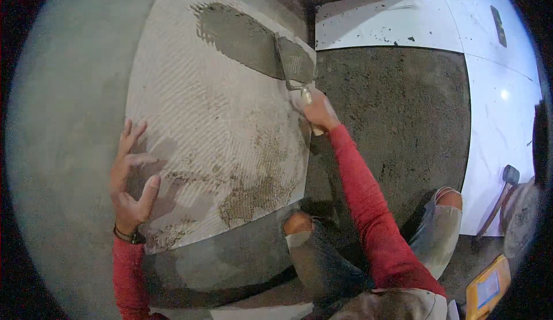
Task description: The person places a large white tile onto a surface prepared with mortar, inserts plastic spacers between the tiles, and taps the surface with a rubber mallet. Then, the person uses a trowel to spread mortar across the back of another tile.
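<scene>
My right hand (318, 110) grips the handle of a trowel (295, 61) whose flat blade lies against the ribbed back of a large tile (190, 107). A smooth band of wet grey mortar (236, 38) runs across the tile's far part and reaches the blade. Brownish mortar residue covers the tile's near right area. At the tile's near left edge, my left hand (134, 176) is open, fingers spread, with nothing held. Whether its fingers touch the tile is hard to tell.
To the right lies a square bed of dark mortar (397, 130), bordered by white laid tiles (492, 130). A mallet (500, 202) rests on them near a round grey bucket-like thing (521, 216). A yellow package (488, 288) sits at the lower right. My knees are beside the bed.
</scene>
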A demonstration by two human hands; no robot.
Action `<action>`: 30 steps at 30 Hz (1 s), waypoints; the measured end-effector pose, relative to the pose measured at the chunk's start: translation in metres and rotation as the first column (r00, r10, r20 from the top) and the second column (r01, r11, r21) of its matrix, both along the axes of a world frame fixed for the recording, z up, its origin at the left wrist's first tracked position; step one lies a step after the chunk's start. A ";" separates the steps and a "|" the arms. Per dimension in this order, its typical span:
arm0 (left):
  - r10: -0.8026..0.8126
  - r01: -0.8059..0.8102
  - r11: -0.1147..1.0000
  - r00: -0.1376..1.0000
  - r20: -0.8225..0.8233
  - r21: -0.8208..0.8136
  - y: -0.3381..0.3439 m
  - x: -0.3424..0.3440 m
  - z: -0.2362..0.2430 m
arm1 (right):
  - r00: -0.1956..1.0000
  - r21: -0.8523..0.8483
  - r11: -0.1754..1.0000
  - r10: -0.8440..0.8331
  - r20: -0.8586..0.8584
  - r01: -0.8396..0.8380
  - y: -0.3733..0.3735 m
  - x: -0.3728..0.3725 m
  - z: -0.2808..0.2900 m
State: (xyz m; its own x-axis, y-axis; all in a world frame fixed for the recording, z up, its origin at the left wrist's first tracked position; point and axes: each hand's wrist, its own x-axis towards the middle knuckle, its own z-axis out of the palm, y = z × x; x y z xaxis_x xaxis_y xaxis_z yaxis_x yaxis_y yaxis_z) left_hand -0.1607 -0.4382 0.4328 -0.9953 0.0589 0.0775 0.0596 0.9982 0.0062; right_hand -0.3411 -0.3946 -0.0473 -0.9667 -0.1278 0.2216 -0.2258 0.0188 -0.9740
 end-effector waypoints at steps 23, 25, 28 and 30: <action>-0.003 0.003 1.000 1.000 -0.012 -0.021 0.002 0.001 0.006 | 0.899 0.039 0.966 0.224 0.376 -0.257 -0.011 0.037 0.062; -0.021 0.021 1.000 1.000 -0.016 -0.006 -0.006 0.000 0.000 | 0.964 0.285 0.942 0.109 0.242 -0.178 0.017 0.047 0.093; -0.004 0.004 1.000 1.000 -0.013 -0.028 -0.001 0.003 0.005 | 0.991 -0.050 0.994 0.102 0.083 -0.098 0.034 0.046 0.086; -0.005 0.005 1.000 1.000 -0.015 -0.021 0.004 -0.005 0.002 | 0.959 -0.057 0.979 0.203 0.200 -0.196 0.034 0.012 0.014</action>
State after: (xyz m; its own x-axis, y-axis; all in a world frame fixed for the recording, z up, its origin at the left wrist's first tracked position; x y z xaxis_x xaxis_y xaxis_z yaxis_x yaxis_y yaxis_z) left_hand -0.1654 -0.4344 0.4343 -0.9937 0.0660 0.0909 0.0648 0.9978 -0.0159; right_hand -0.3289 -0.3603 -0.0331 -0.9476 -0.3180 0.0311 -0.0186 -0.0425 -0.9989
